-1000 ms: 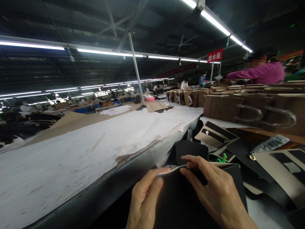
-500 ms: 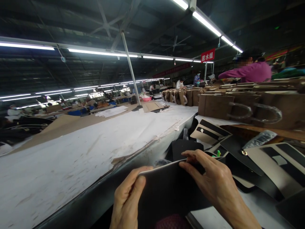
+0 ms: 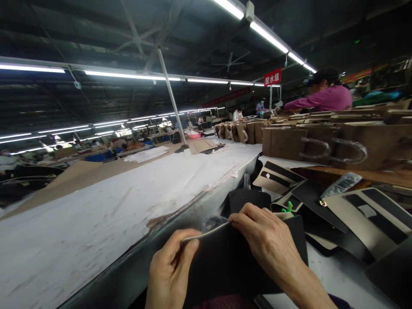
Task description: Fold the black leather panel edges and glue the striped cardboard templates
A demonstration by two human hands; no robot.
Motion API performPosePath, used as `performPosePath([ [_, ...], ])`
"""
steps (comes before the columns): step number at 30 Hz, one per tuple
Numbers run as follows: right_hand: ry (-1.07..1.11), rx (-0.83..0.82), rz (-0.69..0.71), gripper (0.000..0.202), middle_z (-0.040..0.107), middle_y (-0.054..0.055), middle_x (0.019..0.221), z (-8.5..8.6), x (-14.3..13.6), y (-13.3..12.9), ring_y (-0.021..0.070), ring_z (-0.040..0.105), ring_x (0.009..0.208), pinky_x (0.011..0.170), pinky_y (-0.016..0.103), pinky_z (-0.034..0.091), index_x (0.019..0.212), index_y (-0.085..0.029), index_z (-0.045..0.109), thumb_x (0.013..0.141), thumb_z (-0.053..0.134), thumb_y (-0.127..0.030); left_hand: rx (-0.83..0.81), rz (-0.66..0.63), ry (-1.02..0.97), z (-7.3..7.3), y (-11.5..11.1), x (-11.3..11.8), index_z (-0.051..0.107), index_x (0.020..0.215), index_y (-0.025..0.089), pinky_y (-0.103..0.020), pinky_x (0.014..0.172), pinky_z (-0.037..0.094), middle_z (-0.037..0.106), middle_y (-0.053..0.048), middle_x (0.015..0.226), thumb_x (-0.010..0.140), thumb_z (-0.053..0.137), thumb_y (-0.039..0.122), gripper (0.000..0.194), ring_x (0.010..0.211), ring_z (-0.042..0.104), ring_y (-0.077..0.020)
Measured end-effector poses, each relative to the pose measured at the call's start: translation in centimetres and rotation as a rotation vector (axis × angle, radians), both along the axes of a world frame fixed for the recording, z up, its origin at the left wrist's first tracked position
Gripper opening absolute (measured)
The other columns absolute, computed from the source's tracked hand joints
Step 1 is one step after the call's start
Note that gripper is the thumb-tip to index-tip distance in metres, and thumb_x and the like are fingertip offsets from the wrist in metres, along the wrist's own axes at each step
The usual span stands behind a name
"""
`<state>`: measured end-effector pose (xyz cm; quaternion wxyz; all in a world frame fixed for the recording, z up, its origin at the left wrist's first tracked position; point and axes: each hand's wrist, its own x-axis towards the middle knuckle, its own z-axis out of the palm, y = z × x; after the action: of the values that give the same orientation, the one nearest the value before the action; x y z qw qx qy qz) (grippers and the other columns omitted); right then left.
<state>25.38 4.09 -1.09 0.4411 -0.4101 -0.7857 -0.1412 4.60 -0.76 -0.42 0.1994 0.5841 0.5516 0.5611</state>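
Note:
A black leather-like panel point(image 3: 222, 262) with a pale edge is held up in front of me. My left hand point(image 3: 172, 266) pinches its upper left corner between thumb and fingers. Farther along the top edge, my right hand point(image 3: 267, 244) is closed on the panel, its thumb hidden behind the fingers. Part of the panel shows to the right of that hand. Just past the edge, some clear plastic wrap point(image 3: 214, 223) is visible. A small green clip-like piece point(image 3: 289, 207) pokes up beyond my right hand.
A long white-covered table point(image 3: 106, 214) stretches away on the left. To the right lie several black and beige bag panels point(image 3: 367, 214) and a plastic-wrapped strap point(image 3: 341, 183). Brown bags point(image 3: 283, 143) stand in rows behind, near a person in a purple top point(image 3: 334, 98).
My right hand has slid left along the panel's top edge, closer to my left hand. More of the panel's right side now shows, and the edge bends slightly. The view has shifted a little.

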Motion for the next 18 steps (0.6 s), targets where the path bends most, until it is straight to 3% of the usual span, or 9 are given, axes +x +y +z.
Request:
performPosePath([
  [5, -0.040, -0.004, -0.006, 0.035, 0.061, 0.001, 0.075, -0.4, -1.0, 0.0, 0.0168, 0.049, 0.062, 0.064, 0.030, 0.033, 0.082, -0.022, 0.068, 0.099, 0.042, -0.004, 0.140, -0.012, 0.733, -0.3, 1.1, 1.1, 0.077, 0.100, 0.025, -0.024, 0.072, 0.053, 0.081, -0.004, 0.092, 0.098, 0.055, 0.030, 0.022, 0.080, 0.076, -0.0198],
  [8, -0.050, -0.027, 0.025, 0.034, 0.062, 0.001, 0.077, -0.4, -1.6, -0.1, 0.0173, 0.052, 0.065, 0.067, 0.031, 0.034, 0.081, -0.022, 0.066, 0.098, 0.043, -0.004, 0.011, 0.090, 0.983, 0.3, 1.7, 3.8, 0.074, 0.114, 0.020, -0.031, 0.065, 0.053, 0.081, -0.010, 0.091, 0.096, 0.049, 0.017, 0.031, 0.076, 0.077, -0.0268],
  [12, -0.054, 0.021, 0.037, 0.031, 0.063, 0.000, 0.075, 0.0, -1.6, -0.3, 0.0176, 0.055, 0.066, 0.066, 0.033, 0.034, 0.086, -0.021, 0.066, 0.102, 0.043, -0.010, -0.221, 0.088, 1.014, 1.6, 2.3, 5.9, 0.071, 0.123, 0.017, -0.035, 0.059, 0.054, 0.080, -0.013, 0.080, 0.093, 0.041, 0.006, 0.044, 0.070, 0.077, -0.0327],
  [15, -0.044, 0.114, 0.014, 0.022, 0.067, 0.000, 0.077, 0.6, 0.2, -0.3, 0.0183, 0.061, 0.070, 0.069, 0.033, 0.036, 0.104, -0.017, 0.066, 0.106, 0.044, -0.020, -0.160, -0.022, 0.855, 1.6, 2.9, 4.5, 0.075, 0.117, 0.024, -0.039, 0.071, 0.059, 0.081, -0.011, 0.089, 0.096, 0.046, 0.016, 0.036, 0.082, 0.078, -0.0331],
  [18, 0.019, 0.164, -0.013, 0.020, 0.070, 0.000, 0.079, 0.9, 3.3, 0.2, 0.0178, 0.064, 0.072, 0.072, 0.033, 0.039, 0.102, -0.018, 0.065, 0.104, 0.053, -0.033, -0.025, -0.103, 0.616, 1.1, 3.1, 1.9, 0.078, 0.106, 0.025, -0.031, 0.076, 0.060, 0.082, -0.005, 0.094, 0.095, 0.054, 0.026, 0.027, 0.085, 0.079, -0.0251],
])
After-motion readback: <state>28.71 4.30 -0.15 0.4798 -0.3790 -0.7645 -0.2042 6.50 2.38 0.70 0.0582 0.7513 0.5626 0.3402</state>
